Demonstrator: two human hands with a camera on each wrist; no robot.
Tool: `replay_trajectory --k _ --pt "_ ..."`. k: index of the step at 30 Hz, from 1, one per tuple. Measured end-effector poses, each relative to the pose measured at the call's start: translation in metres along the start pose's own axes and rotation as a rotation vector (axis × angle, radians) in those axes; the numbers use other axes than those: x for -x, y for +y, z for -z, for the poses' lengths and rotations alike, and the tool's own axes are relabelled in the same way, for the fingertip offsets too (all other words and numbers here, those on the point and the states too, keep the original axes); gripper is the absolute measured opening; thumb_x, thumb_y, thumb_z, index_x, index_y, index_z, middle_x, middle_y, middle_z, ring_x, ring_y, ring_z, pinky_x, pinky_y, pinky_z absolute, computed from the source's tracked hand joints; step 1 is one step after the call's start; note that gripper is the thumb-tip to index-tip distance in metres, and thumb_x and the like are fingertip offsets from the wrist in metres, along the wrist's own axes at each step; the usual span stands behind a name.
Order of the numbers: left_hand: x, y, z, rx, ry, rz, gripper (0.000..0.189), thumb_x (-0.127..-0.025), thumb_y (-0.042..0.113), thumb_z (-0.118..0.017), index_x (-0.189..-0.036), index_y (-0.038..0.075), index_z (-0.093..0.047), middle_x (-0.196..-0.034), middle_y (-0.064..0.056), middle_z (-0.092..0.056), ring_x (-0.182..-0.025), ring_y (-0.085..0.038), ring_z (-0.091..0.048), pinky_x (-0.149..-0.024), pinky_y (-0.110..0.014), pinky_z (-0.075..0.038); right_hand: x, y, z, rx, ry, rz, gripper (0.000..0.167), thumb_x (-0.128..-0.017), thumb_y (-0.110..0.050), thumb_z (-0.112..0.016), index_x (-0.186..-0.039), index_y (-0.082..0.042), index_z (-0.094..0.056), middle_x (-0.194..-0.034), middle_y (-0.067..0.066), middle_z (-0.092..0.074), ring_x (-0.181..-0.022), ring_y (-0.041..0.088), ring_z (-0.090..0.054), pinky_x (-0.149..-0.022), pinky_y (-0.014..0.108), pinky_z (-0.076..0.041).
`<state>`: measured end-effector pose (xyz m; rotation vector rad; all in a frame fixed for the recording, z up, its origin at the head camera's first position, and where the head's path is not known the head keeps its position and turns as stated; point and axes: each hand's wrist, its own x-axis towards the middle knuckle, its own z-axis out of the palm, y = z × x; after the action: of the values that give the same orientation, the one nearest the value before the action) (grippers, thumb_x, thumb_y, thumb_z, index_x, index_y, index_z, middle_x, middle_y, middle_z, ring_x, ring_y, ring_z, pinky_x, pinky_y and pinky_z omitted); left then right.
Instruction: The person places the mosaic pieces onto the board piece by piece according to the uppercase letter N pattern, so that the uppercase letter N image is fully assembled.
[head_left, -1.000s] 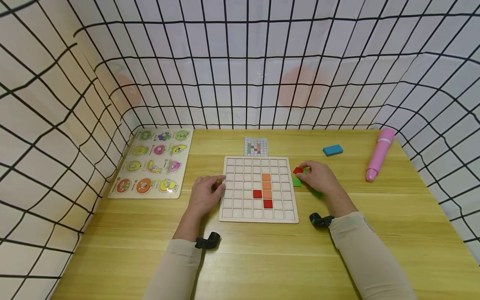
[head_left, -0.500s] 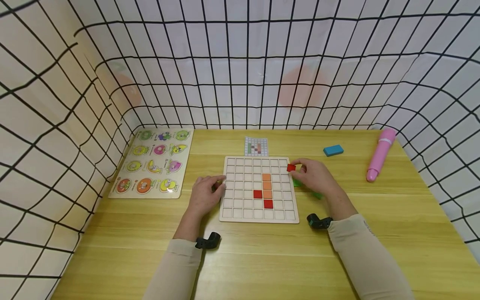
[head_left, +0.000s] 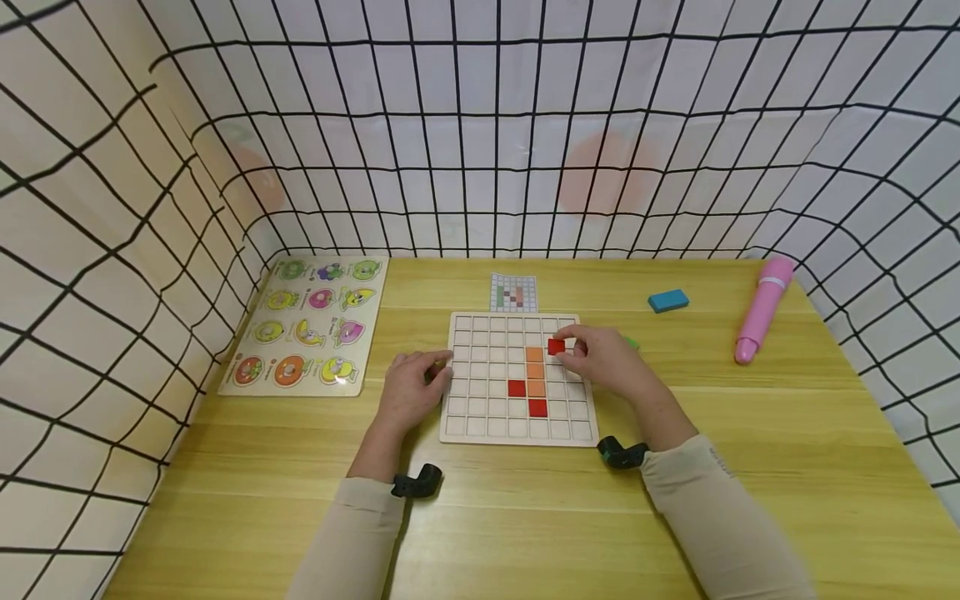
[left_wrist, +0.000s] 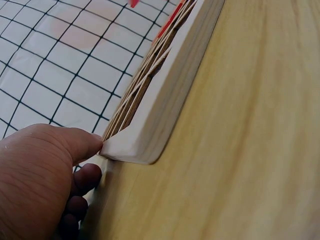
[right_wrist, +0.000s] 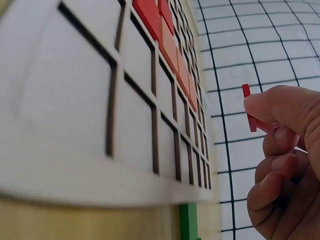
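Observation:
My right hand (head_left: 611,362) pinches a red square tile (head_left: 556,346) between thumb and fingertips, over the right part of a pale grid board (head_left: 455,427). In the right wrist view this red tile (right_wrist: 246,91) is edge-on and raised clear of the board. A column of orange tiles (head_left: 535,370) lies in the grid. One red tile (head_left: 537,407) sits below that column, and another red tile (head_left: 517,388) is to its left. With its thumb and index finger extended, my left hand (head_left: 411,390) touches the board's left edge.
A small pattern card (head_left: 513,293) lies behind the board. Green tiles (head_left: 632,342) are partly hidden by the right hand. Farther right are a blue block (head_left: 668,301) and a pink cylindrical object (head_left: 763,308). A fruit-picture board (head_left: 303,315) lies at left; black netting surrounds the table.
The right hand has picked up the red tile from beside the green ones and carried it left over the board. The left hand has stayed at the board's edge.

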<state>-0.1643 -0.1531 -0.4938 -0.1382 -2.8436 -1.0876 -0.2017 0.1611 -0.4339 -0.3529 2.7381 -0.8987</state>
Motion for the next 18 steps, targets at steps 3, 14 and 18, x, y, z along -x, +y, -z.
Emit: replay_trajectory --k 3,14,18 --pt "0.000 0.000 0.000 0.002 -0.005 0.002 0.033 -0.097 0.025 -0.067 -0.129 0.019 -0.072 -0.091 -0.005 -0.068 -0.088 -0.023 -0.048 -0.080 -0.034 -0.034 0.001 -0.005 -0.005 0.001 -0.013 0.021 0.033 -0.097 -0.025 -0.068 -0.128 -0.015 -0.068 -0.076 0.002 -0.052 -0.061 0.017 -0.045 -0.054 0.027 -0.034" --pt "-0.001 0.000 0.000 0.005 -0.001 -0.007 0.032 -0.097 0.024 -0.066 -0.128 0.018 -0.073 -0.091 -0.005 -0.069 -0.088 -0.023 -0.049 -0.080 -0.034 -0.034 -0.002 -0.018 -0.034 -0.028 -0.038 0.079 0.032 -0.095 -0.029 -0.070 -0.124 -0.017 -0.070 -0.070 -0.003 -0.051 -0.061 0.014 -0.044 -0.057 0.027 -0.035" --pt "0.000 -0.001 0.001 0.004 0.005 -0.011 0.032 -0.097 0.024 -0.066 -0.128 0.018 -0.073 -0.090 -0.005 -0.068 -0.088 -0.023 -0.049 -0.080 -0.034 -0.035 -0.004 -0.023 -0.043 -0.040 -0.046 0.100 0.030 -0.095 -0.028 -0.069 -0.123 -0.016 -0.070 -0.070 -0.003 -0.051 -0.062 0.013 -0.045 -0.060 0.028 -0.036"
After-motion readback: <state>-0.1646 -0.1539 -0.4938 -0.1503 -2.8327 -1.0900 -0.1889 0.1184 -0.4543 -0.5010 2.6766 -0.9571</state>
